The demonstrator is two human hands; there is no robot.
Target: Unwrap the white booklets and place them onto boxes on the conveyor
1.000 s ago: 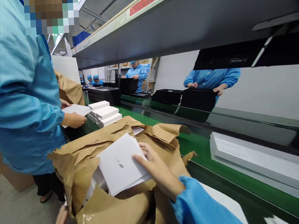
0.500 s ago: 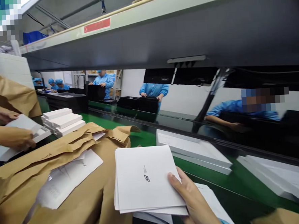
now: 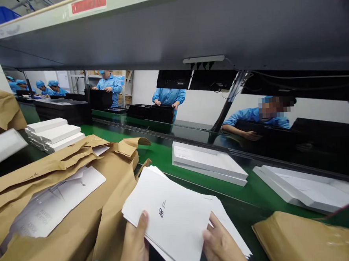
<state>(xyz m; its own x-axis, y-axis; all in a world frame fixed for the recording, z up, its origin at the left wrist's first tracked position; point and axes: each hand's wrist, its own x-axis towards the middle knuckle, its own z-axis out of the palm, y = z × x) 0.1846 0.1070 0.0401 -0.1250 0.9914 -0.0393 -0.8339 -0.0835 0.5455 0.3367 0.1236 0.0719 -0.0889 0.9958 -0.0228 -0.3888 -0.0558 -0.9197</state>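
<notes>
now holding a stack of white printed leaflets (image 3: 174, 221) between both hands: left hand (image 3: 134, 243) gripping at the left edge, thumb on top; right hand (image 3: 221, 242) at the right edge, fingers curled in narrowly. half a second ago, held by the right hand alone; since then, turned aslant and met by the left hand. in effect, apparently steadier, borne from two sides, with edges not yet even. held in front of the body, between a torn brown paper package (image 3: 118, 179) at left and a second brown paper package (image 3: 299, 237) at right. inside the torn opening, more printed leaflets (image 3: 85, 187). just beyond the right hand, partly covered, another pile of white sheets (image 3: 223, 214), seemingly on the dark worktop (image 3: 244, 207).

behind, on the green conveyor belt (image 3: 155, 157), a pair of shallow white box trays (image 3: 206, 160), and further right another pair of white trays (image 3: 310, 185). at left, stacked white boxes (image 3: 56, 133); at the far left edge, a single white box (image 3: 4, 148), with barely a fingertip in view beside it.

overhead, a long grey shelf (image 3: 145, 37) with a power strip (image 3: 204, 59) underneath and a red label (image 3: 89, 2) on the front. across the line, several co-workers in blue smocks, including one leaning (image 3: 247, 118) at right, near dark cases.
</notes>
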